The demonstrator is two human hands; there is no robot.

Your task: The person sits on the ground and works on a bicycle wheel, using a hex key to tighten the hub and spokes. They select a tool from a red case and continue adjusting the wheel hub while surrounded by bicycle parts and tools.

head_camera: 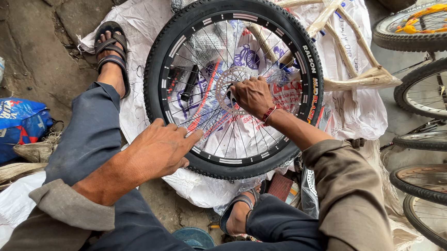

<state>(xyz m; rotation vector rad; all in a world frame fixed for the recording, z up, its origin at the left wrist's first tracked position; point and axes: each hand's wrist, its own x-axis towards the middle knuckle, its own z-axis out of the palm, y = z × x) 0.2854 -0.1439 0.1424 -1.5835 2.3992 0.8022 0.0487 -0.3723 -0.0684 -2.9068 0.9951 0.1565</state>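
A stone floor point(42, 52) carries a spread white printed sack point(348, 107), and on it lies a black-tyred bicycle wheel point(233, 85) between the person's sandalled feet. The left hand point(160, 147) rests flat on the near tyre and rim, fingers loosely spread, gripping nothing. The right hand point(253, 95) is at the hub's brake disc point(231, 87), fingers curled closed around something there that I cannot make out.

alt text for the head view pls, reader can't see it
Seen from above, a seated person's right hand grips the hub and disc rotor of a spoked bicycle wheel lying flat on printed white sacking, while the left hand presses on its black tyre at the near rim. More bicycle wheels crowd the right edge, and a sandalled foot rests beside the tyre.
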